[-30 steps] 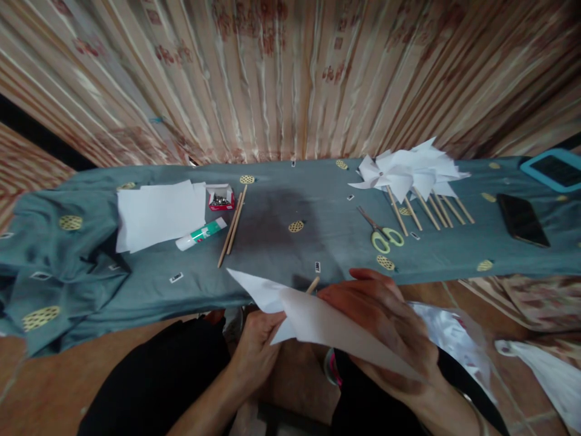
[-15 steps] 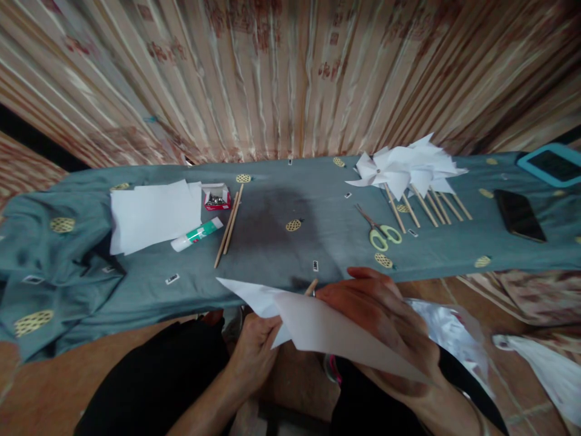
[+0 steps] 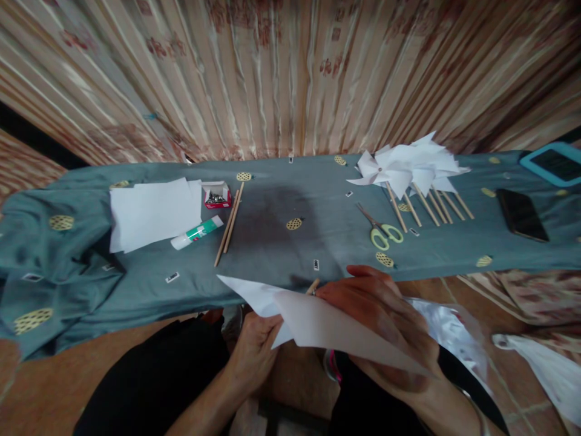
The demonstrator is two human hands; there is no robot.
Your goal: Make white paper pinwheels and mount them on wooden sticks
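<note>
A white paper pinwheel (image 3: 313, 321) is held over my lap at the table's near edge, its blades folded and curving. My left hand (image 3: 254, 342) pinches it from the left; the fingertips are hidden behind the paper. My right hand (image 3: 376, 303) curls behind the pinwheel on the right, closed round a wooden stick (image 3: 313, 286) whose end pokes out past a ringed finger. The rest of the stick is hidden by the paper and the hand, so I cannot tell how it joins the pinwheel.
On the blue-grey cloth (image 3: 272, 242) lie white paper sheets (image 3: 154, 212), a glue stick (image 3: 197, 232), a red box of small metal pins (image 3: 216, 196) and two sticks (image 3: 230, 227). Scissors (image 3: 380, 233), several pinwheels (image 3: 408, 166), a phone (image 3: 521, 215) and a blue-framed tablet (image 3: 556, 163) lie rightward.
Both hands and the pinwheel stay almost still. The view has shifted very slightly.
</note>
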